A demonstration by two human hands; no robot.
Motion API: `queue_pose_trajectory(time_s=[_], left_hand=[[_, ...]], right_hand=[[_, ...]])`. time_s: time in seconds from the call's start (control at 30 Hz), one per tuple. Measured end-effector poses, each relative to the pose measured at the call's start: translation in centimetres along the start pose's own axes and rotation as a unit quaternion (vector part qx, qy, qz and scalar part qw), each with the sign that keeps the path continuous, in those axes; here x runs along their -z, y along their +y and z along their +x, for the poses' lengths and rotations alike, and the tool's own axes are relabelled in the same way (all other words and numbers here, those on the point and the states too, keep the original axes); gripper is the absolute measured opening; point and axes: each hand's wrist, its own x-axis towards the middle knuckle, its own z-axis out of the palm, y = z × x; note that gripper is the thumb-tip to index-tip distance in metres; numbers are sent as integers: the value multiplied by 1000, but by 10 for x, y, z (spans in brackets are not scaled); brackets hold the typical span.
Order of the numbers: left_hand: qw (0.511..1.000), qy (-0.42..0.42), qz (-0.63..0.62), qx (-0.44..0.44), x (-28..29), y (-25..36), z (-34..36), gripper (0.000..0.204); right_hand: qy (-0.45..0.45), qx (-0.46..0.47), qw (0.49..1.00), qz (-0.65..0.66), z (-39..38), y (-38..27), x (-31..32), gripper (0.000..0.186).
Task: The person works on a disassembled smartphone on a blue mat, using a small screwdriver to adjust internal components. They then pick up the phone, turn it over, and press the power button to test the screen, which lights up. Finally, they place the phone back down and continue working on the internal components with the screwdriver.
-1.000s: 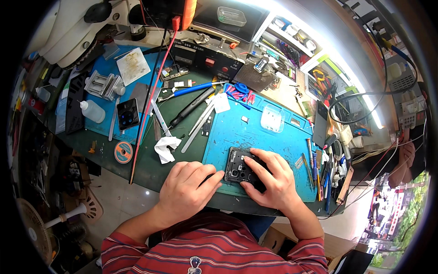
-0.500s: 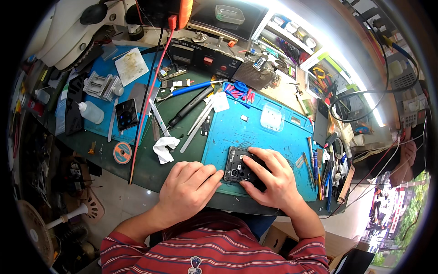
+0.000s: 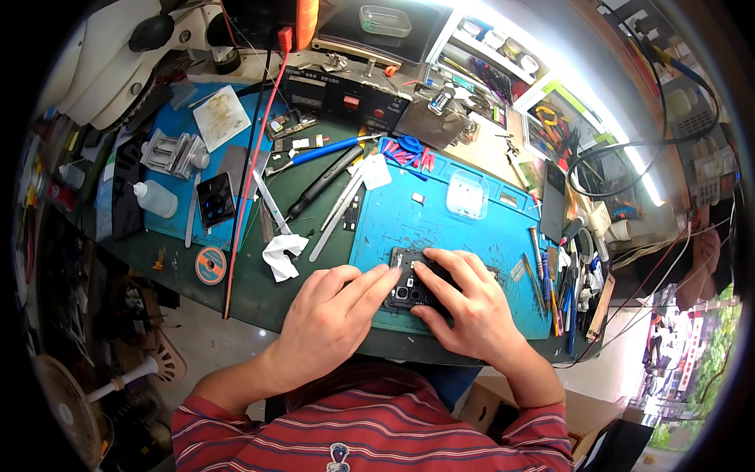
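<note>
A black phone (image 3: 406, 293), its insides and camera modules exposed, lies on the blue mat (image 3: 511, 244). My right hand (image 3: 470, 307) grips it with the thumb on its lower edge and fingers over the top and right side. My left hand (image 3: 334, 318) is closed, its fingers together and their tips reaching the phone's upper-left part; whatever they may hold is hidden. Beyond the phone are a small clear tray (image 3: 467, 198) and, to the left, tweezers (image 3: 336, 219).
Screwdrivers (image 3: 550, 295) crowd the mat's right edge. A white bottle (image 3: 155, 198), solder spool (image 3: 211, 264), crumpled tissue (image 3: 285, 256), another phone (image 3: 215, 198) and red cable (image 3: 259, 149) lie left. A microscope (image 3: 102, 63) stands at upper left; a person's hand (image 3: 700, 256) shows far right.
My left hand has moved up and right, bringing its fingertips from beside the phone onto its upper-left part. My right hand still grips the phone.
</note>
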Motion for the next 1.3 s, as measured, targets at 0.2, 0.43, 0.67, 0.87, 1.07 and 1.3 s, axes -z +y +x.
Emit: queue_pose_trajectory(time_s=[0.2,0.43,0.67,0.87,1.07,1.3], left_hand=[[998,-39,41,-23,0,0,8,59],[994,-48,88,-34,-2,1,9,57],[990,-45,123,-45,-3,-2,9,56],[995,-62,77,-16,4,7,16,50],[996,-53,66,-38,4,-3,25,45],[994,-49,84,-53,1,-2,29,40]], right_hand=[[-16,-10,1000,-5,1,-3,3,53],[-17,-7,1000,-6,-2,0,2,56],[7,-15,1000,1,-8,7,-3,61],[24,-32,999,18,-20,12,-5,59],[97,52,994,-11,-33,15,-7,48],[116,96,986,-69,-48,13,-22,37]])
